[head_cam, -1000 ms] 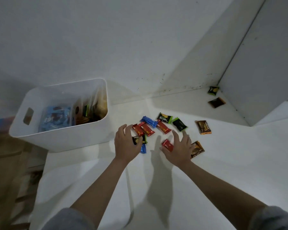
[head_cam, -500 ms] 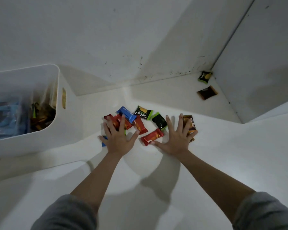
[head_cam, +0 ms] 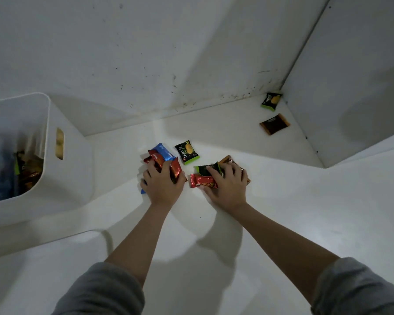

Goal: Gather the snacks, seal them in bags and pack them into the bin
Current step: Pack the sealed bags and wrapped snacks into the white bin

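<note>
Small snack packets lie on the white surface in front of me. My left hand (head_cam: 163,187) grips a bunch of red and blue packets (head_cam: 162,156), fingers curled round them. My right hand (head_cam: 228,186) curls over a green-black packet (head_cam: 205,168), a brown packet (head_cam: 229,160) and a red packet (head_cam: 201,180). One green-black packet (head_cam: 187,152) lies loose between and beyond both hands. The white bin (head_cam: 55,169) stands at the left with bagged snacks inside.
Two more packets lie far right by the corner: a green-black packet (head_cam: 271,101) and a brown packet (head_cam: 274,124). A white wall rises behind, and a white panel (head_cam: 350,87) closes off the right side.
Both hands went from flat and spread to curled round packets. The packets are bunched closer under each hand, and the view has moved nearer to them.
</note>
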The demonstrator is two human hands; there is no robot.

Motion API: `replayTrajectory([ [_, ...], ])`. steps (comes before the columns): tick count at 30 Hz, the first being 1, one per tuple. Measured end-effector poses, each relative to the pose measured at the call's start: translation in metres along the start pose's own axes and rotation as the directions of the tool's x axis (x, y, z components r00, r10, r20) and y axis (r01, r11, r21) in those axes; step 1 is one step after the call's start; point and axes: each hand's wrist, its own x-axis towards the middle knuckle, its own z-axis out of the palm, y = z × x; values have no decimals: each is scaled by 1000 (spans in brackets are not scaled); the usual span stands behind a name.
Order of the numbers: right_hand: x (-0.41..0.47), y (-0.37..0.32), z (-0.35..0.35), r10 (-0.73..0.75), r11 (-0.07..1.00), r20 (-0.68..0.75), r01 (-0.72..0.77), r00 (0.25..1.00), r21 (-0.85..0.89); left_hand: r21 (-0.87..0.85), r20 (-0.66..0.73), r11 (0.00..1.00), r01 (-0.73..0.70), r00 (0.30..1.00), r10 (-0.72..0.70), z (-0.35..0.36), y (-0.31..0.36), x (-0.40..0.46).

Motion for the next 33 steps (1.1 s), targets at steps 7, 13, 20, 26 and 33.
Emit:
replayTrajectory([
  [7, -16, -11, -5, 48, 992, 11, -49, 999, 120, -236, -5, 971, -36, 999, 36, -13, -15, -26],
  [13, -36, -15, -20, 80, 957, 178, -126, 981, 263, -491, 136, 867, 86, 990, -21, -42, -30, -65],
  [20, -41, -73, -59, 466, 434, 367, -569, 805, 698, -812, 147, 557, 172, 985, -90, -118, -42, -90],
  [26, -15, -183, -112, 299, -11, 522, -544, 799, 839, -886, 33, 460, 53, 998, -53, -194, -73, -80],
  [33, 27, -312, -155, 104, -19, 397, -397, 912, 918, -924, -140, 376, -70, 977, -162, -274, -130, -42],
])
